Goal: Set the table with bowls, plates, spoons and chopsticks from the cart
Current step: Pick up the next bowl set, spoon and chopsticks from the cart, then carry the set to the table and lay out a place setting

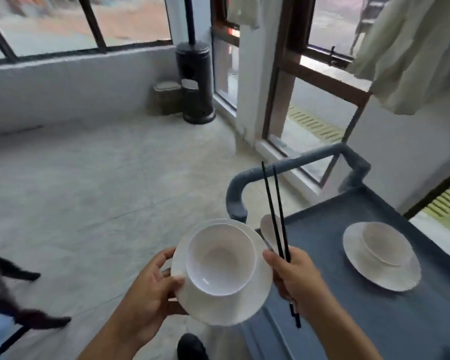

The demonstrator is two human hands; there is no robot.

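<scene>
Carrying risk was noted: the left hand [151,289] pinched only the plate [220,294] rim, the loose bowl [221,258] riding on it clear of the cart [390,320]; any tilt could slide it off. The right hand [294,274], its grip clenched on chopsticks [278,229] and spoon [269,227], could drop either.

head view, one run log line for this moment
left hand: holds plate with bowl | right hand: holds chopsticks, spoon | cart: second plate-and-bowl set left
</scene>
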